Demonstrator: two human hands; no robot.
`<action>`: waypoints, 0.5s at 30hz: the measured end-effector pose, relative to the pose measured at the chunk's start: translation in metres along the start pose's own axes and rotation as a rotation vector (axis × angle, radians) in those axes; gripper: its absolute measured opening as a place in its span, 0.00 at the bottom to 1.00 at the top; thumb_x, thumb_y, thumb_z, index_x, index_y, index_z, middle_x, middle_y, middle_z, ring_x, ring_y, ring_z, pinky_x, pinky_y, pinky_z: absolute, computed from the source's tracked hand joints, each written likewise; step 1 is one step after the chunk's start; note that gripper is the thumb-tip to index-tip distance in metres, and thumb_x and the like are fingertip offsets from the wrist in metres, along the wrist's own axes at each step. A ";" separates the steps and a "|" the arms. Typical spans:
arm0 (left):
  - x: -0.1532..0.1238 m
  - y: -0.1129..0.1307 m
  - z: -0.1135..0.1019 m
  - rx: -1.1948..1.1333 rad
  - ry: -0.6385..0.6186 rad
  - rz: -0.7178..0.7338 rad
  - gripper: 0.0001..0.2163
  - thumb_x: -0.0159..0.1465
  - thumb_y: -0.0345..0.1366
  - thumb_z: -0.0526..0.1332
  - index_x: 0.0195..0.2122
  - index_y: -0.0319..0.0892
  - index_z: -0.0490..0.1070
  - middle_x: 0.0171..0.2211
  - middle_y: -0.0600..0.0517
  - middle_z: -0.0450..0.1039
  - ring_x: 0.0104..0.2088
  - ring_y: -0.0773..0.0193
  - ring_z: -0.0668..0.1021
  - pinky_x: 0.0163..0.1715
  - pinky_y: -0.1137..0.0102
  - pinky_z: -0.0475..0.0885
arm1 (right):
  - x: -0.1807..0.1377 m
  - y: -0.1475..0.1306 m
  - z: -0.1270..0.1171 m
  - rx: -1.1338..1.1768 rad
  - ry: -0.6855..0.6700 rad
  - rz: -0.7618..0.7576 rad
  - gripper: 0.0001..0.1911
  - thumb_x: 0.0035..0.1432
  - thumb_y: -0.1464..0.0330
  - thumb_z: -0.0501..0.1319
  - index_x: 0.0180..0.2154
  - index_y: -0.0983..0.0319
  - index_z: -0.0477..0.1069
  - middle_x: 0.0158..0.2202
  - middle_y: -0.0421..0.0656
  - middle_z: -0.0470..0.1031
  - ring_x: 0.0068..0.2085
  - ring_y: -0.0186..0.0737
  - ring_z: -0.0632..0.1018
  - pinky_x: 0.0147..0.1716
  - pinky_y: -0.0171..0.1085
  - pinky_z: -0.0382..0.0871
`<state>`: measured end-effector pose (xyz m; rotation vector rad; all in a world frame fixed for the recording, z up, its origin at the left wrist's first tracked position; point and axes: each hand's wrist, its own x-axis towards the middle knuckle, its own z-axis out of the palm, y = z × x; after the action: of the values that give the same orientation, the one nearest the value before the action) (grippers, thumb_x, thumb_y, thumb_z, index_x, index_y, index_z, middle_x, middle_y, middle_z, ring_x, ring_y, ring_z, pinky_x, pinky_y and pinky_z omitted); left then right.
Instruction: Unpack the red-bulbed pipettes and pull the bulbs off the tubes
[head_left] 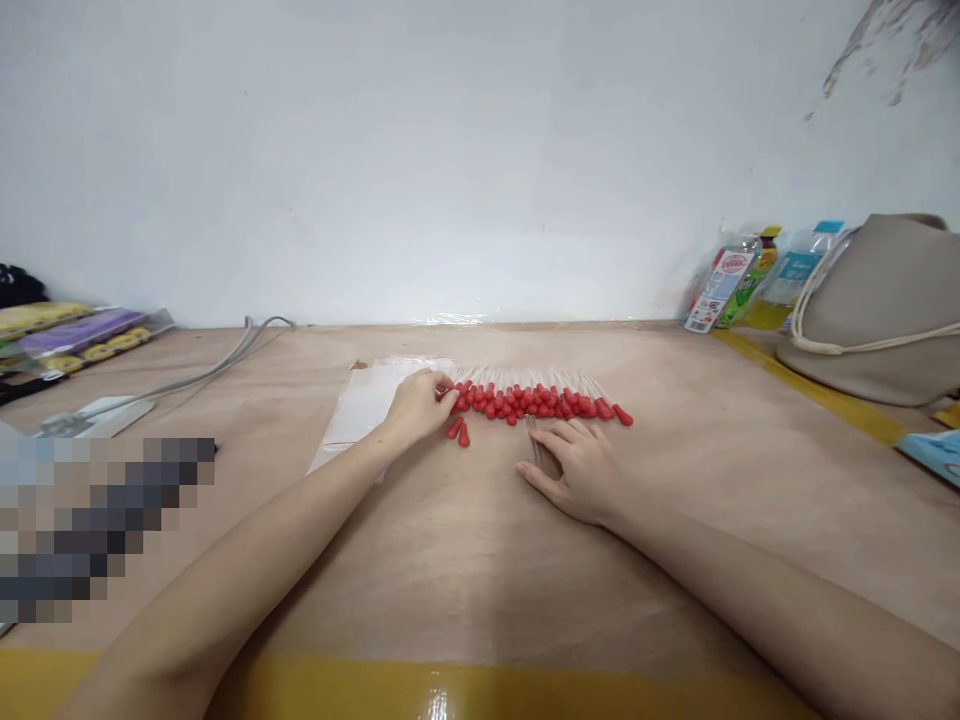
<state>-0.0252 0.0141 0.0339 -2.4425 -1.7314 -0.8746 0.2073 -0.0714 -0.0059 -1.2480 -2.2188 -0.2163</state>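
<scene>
A dense row of droppers (pixel 517 402) with red rubber bulbs lies on the wooden tabletop, bulbs toward me and clear glass tubes pointing to the wall. My left hand (pixel 416 405) is at the row's left end, thumb and fingers closed on a dropper by its red bulb. Just below it rest two loose red bulbs (pixel 463 433). My right hand (pixel 574 460) lies low on the table in front of the row, thumb and fingers apart. Its fingertips touch or nearly touch a clear glass tube (pixel 532 432) that stands out from the row.
A white plastic bag (pixel 356 400) lies flat left of the row. Farther left are a grey cable (pixel 217 365) and packaged yellow and purple items (pixel 82 332). Drink bottles (pixel 799 275), a carton (pixel 720 290) and a beige bag (pixel 877 310) stand at the back right, near the wall.
</scene>
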 end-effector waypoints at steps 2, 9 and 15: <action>-0.002 0.001 0.003 0.004 0.040 -0.008 0.07 0.56 0.37 0.56 0.30 0.41 0.71 0.30 0.49 0.72 0.32 0.60 0.74 0.34 0.66 0.67 | 0.000 0.000 0.000 0.001 -0.004 0.007 0.18 0.55 0.56 0.54 0.42 0.62 0.69 0.41 0.48 0.72 0.42 0.45 0.70 0.42 0.45 0.60; -0.011 0.004 0.003 -0.069 0.217 -0.026 0.08 0.60 0.36 0.51 0.29 0.40 0.68 0.31 0.50 0.71 0.34 0.62 0.73 0.36 0.67 0.67 | 0.000 0.001 0.000 0.018 -0.006 0.025 0.18 0.54 0.57 0.55 0.42 0.62 0.68 0.42 0.47 0.72 0.43 0.45 0.70 0.43 0.45 0.60; -0.042 0.011 -0.010 -0.357 0.231 -0.006 0.09 0.62 0.38 0.52 0.36 0.40 0.67 0.32 0.51 0.71 0.33 0.65 0.73 0.35 0.69 0.68 | 0.000 0.002 -0.001 0.126 0.076 0.082 0.18 0.54 0.58 0.55 0.43 0.62 0.66 0.41 0.48 0.70 0.42 0.45 0.71 0.43 0.45 0.63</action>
<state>-0.0294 -0.0299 0.0262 -2.4053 -1.6193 -1.5151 0.2088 -0.0706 -0.0052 -1.2386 -2.0779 -0.0888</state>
